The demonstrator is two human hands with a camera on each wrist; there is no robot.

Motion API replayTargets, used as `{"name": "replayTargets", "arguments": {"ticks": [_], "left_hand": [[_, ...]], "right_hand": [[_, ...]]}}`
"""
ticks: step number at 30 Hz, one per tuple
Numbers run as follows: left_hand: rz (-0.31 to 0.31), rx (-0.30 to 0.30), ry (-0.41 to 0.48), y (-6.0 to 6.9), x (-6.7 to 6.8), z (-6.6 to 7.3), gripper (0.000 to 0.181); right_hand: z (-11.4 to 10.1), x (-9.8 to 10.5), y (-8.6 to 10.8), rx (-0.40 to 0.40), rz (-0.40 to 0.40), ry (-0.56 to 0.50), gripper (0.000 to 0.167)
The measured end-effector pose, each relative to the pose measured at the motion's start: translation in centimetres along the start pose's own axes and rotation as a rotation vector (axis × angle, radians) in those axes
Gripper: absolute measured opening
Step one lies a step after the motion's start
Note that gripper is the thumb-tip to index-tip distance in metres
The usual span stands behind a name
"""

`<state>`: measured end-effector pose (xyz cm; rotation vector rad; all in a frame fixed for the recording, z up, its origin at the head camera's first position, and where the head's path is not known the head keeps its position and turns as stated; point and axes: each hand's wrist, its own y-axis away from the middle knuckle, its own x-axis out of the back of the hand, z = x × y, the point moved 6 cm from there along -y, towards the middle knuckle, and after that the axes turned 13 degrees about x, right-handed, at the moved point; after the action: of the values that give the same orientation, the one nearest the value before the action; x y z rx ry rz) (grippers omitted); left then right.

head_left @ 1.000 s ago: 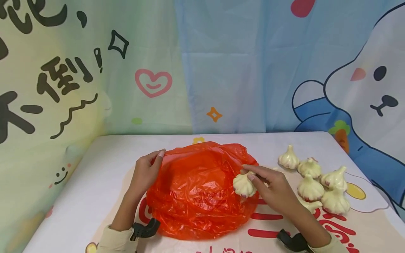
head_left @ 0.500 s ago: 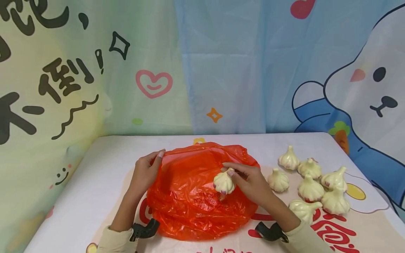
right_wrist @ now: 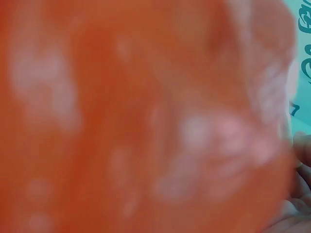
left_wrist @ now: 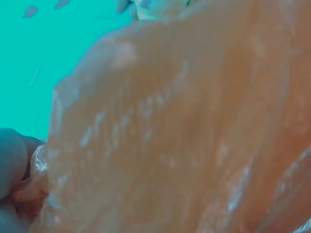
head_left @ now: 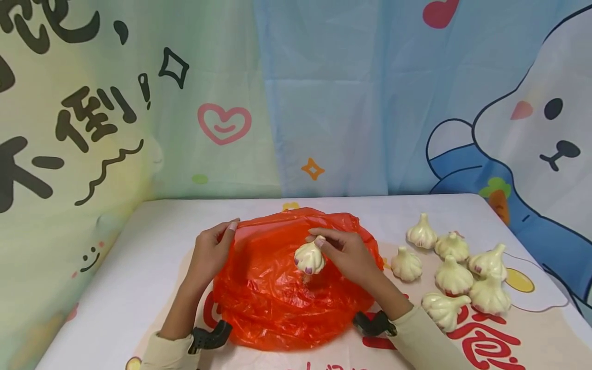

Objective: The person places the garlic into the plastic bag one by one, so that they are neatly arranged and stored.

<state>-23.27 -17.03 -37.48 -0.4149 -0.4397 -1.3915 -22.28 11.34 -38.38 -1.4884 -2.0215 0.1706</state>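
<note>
A thin, crumpled red plastic bag [head_left: 277, 313] stands mid-table with its mouth spread. My left hand [head_left: 210, 253] pinches the bag's upper left rim between thumb and fingers. Over the bag's middle, my right hand [head_left: 349, 255] holds a garlic bulb [head_left: 309, 259] by its stem, root end down. Whether the bulb is inside the mouth or just above it, I cannot tell. In the left wrist view the bag [left_wrist: 160, 126] covers most of the picture, with a garlic bulb [left_wrist: 160, 8] at the top edge. Blurred red plastic [right_wrist: 136, 121] fills the right wrist view.
Several loose garlic bulbs [head_left: 454, 275] lie in a group on the right of the table, one bulb [head_left: 406, 264] closest to the bag. The white table [head_left: 115, 288] bears a printed cloth. Behind it hangs a cartoon curtain [head_left: 328, 103].
My right hand has moved left with the garlic bulb, from the bag's right edge to over its middle. The left hand stays on the rim.
</note>
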Motion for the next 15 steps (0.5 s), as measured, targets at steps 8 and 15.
{"name": "replayTargets", "arguments": {"ticks": [8, 15], "left_hand": [[-0.003, -0.009, 0.013, -0.1, 0.0, -0.1, 0.041], [-0.028, -0.013, 0.024, -0.1, -0.2, -0.1, 0.041]], "right_hand": [[-1.1, 0.3, -1.1, 0.054, -0.104, -0.056, 0.029], [-0.9, 0.6, -1.7, 0.069, -0.137, -0.035, 0.029]]}}
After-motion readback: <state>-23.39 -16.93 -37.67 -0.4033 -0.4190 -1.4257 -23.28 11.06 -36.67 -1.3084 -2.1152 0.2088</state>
